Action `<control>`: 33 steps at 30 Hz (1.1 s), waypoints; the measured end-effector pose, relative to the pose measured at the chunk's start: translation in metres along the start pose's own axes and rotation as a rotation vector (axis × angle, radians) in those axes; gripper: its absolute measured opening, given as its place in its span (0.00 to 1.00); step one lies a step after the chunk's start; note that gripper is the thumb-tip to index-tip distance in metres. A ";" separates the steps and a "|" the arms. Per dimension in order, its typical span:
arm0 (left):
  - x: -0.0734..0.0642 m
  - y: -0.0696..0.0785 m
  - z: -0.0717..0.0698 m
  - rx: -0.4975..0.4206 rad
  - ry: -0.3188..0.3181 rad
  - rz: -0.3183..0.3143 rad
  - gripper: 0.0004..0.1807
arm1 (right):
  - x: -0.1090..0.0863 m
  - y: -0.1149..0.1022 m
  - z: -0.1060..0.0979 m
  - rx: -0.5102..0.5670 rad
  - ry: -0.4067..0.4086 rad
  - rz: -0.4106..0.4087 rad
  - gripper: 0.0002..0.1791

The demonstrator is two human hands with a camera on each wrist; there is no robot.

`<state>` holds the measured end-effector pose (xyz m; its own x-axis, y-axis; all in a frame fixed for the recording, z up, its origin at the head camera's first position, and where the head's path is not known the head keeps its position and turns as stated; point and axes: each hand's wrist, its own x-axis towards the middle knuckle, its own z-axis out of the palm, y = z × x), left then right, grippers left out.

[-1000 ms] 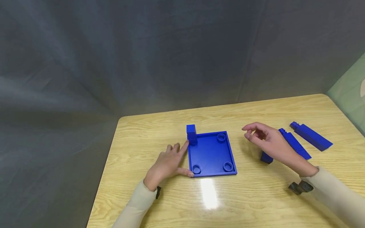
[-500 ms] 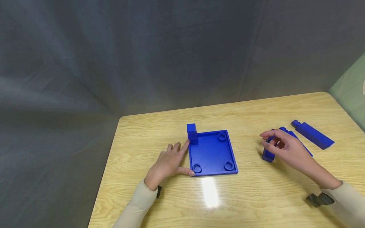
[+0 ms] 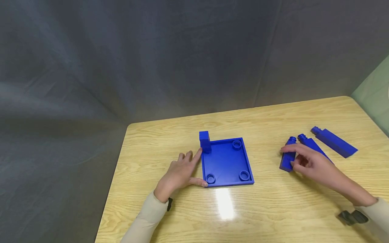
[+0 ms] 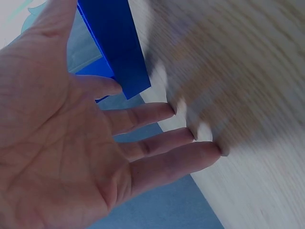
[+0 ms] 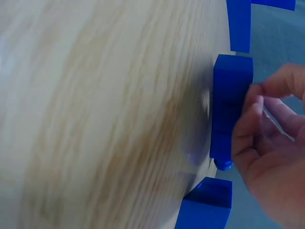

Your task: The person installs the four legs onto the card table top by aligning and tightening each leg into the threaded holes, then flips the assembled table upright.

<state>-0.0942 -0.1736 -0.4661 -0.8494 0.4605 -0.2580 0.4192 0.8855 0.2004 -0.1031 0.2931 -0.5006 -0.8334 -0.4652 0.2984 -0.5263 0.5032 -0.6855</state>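
Observation:
A shallow blue square tabletop (image 3: 226, 163) lies upside down, rim up, with round sockets in its corners. One blue leg stands upright in its far left corner (image 3: 205, 141). My left hand (image 3: 179, 173) rests beside the left edge, index finger at that leg's foot and thumb at the near left corner; its other fingers reach down to the table in the left wrist view. At the right, my right hand (image 3: 314, 165) holds a lying blue table leg (image 3: 286, 164) between index finger and thumb. That leg (image 5: 231, 95) has a threaded end.
Two more blue legs with threaded ends, a nearer one (image 3: 314, 145) and a farther one (image 3: 337, 142), lie on the wooden table (image 3: 249, 209) to the right. A dark curtain (image 3: 188, 60) hangs behind the table.
My right hand has moved right and down from above the table to the nearest loose leg, its fingers now around it. My left hand stays at the tabletop.

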 end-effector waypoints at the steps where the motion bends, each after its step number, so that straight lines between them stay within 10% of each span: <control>1: 0.000 0.000 0.000 0.000 -0.003 -0.002 0.69 | -0.001 0.002 0.001 0.004 -0.009 -0.010 0.33; 10: -0.001 0.001 0.000 -0.003 -0.022 -0.016 0.69 | -0.001 0.011 0.007 -0.023 -0.067 -0.144 0.38; 33: 0.000 0.003 -0.003 -0.010 -0.025 -0.024 0.70 | 0.013 0.008 0.001 -0.291 -0.047 -0.105 0.32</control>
<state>-0.0939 -0.1714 -0.4631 -0.8506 0.4410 -0.2863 0.3957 0.8955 0.2037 -0.1179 0.2904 -0.5031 -0.7665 -0.5559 0.3216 -0.6412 0.6348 -0.4312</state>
